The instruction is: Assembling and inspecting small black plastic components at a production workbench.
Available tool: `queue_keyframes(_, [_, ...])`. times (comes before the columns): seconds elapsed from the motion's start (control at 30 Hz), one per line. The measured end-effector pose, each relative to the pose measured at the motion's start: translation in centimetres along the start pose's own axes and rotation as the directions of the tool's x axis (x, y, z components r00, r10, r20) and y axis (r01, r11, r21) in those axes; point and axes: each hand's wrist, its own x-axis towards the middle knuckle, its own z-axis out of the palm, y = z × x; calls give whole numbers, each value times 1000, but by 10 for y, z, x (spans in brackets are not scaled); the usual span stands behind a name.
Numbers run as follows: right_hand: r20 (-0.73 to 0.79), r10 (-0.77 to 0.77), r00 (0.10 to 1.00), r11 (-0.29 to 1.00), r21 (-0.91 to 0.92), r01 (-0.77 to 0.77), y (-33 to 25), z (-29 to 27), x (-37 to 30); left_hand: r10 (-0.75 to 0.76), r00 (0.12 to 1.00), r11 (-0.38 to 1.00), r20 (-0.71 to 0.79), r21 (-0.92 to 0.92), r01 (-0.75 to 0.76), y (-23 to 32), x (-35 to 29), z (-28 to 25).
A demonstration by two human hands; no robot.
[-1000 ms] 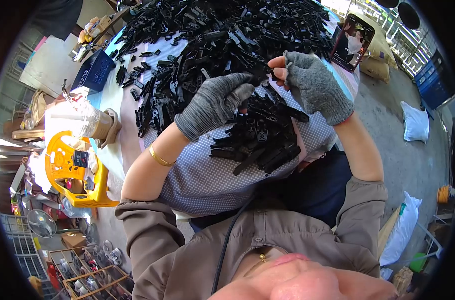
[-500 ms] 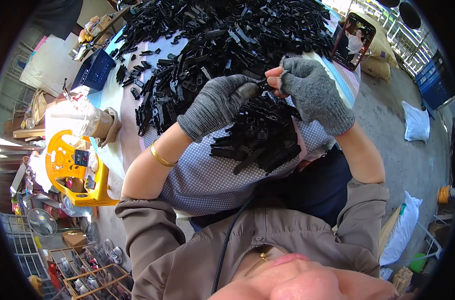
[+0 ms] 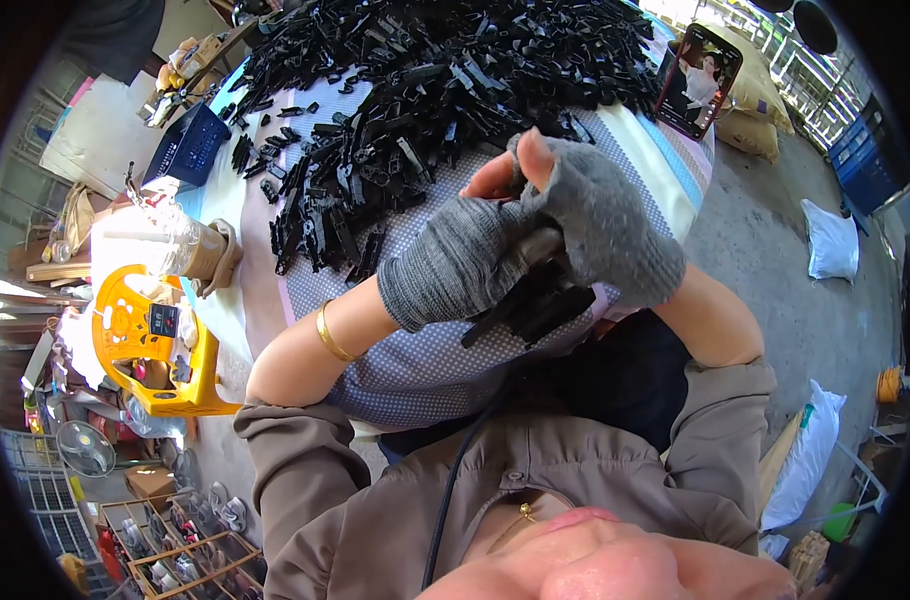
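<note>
A grey knitted glove is worn on each of the two hands, which are held close together and overlap above the near side of a cloth-covered desk (image 3: 405, 375). The left hand (image 3: 450, 265) is pointed rightward, its fingers partly covered by the right hand (image 3: 605, 220). The bare thumb of the right hand is raised, and its bare fingers are bent over the left hand's knuckles. Whether anything is pinched between the hands cannot be told, as the space between them is hidden.

Just below the hands, a small pile of black plastic strips (image 3: 540, 315) is partly covered from sight by them. Beyond the hands, a large heap of black plastic parts (image 3: 475, 80) is spread over the far part of the desk, with some loose pieces scattered to the left of it. A gold bangle (image 3: 330, 335) is worn on the left wrist.

Beyond the right hand and to its right, a smartphone (image 3: 697, 82) is stood up at a tilt, and a person is shown on its screen. Farther right of the right hand, a white sack (image 3: 830, 242) is laid on the floor. Well to the left of the left hand, a yellow plastic chair (image 3: 215, 375) is placed beside the desk, and a dark blue plastic basket (image 3: 190, 145) is seen farther off, beyond that hand.
</note>
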Motion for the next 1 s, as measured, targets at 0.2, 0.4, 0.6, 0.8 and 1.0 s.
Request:
queue_keyframes(0.2, [-268, -140, 953, 846, -533, -26, 60, -103, 41, 45, 995, 971, 93, 231, -66, 9, 0, -3])
queue_keyframes(0.4, [-301, -169, 938, 313, -919, -239, 111, -138, 48, -85, 996, 991, 9, 100, 84, -28, 27, -23])
queue_keyframes(0.6, [-328, 18, 945, 148, -933, -327, 103, -126, 62, -236, 972, 739, 27, 654, 161, -68, 60, 5])
queue_keyframes(0.8, [-272, -35, 962, 187, -947, -261, 99, -126, 51, -109, 994, 793, -24, 600, 102, -76, 45, -1])
queue_keyframes(1.0, [-122, -96, 988, 243, -965, -95, 102, -131, 41, -320, 910, 946, -263, -144, 291, -75, 30, -12])
